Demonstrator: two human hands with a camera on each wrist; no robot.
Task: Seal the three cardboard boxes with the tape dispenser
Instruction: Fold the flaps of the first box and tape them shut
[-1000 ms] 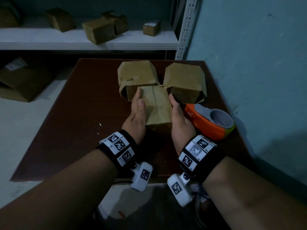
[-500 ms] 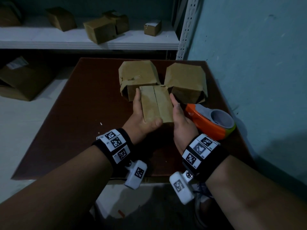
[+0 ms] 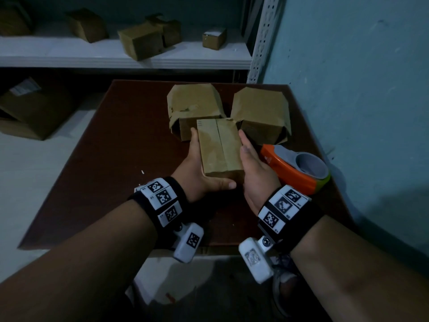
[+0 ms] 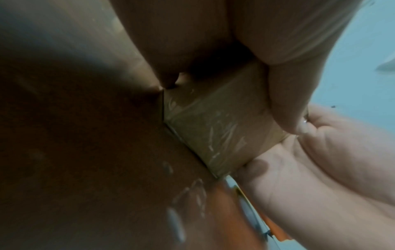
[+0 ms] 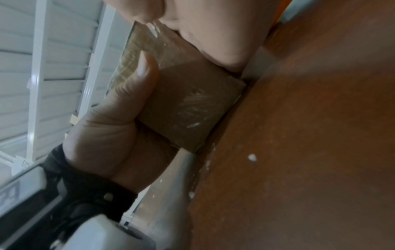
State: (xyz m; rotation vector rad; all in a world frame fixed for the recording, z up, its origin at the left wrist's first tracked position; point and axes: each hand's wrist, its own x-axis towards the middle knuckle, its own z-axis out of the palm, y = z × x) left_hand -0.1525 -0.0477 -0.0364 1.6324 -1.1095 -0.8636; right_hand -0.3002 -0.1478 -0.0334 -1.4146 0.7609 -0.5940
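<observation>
Worktop (image 3: pixel 97 173), dark brown, centre of frame, carrying three cardboard boxes.

Rear left box (image 3: pixel 193 105) and rear right box (image 3: pixel 258 108), upper centre: flaps hanging open, no tape visible; judged unsealed.

Front box (image 3: pixel 219 147), centre: flaps closed, seam down middle. Glossy film on near face in wrist views, likely older tape. Top seam tape not discernible.

Tape dispenser (image 3: pixel 294 168), orange and grey, centre right, lying untouched.

Left hand (image 3: pixel 197 175) gripping front box, thumb across near face. Right hand (image 3: pixel 255 173) flat against its right side, fingers straight.

Faint print at front box's top corner, unreadable.
</observation>
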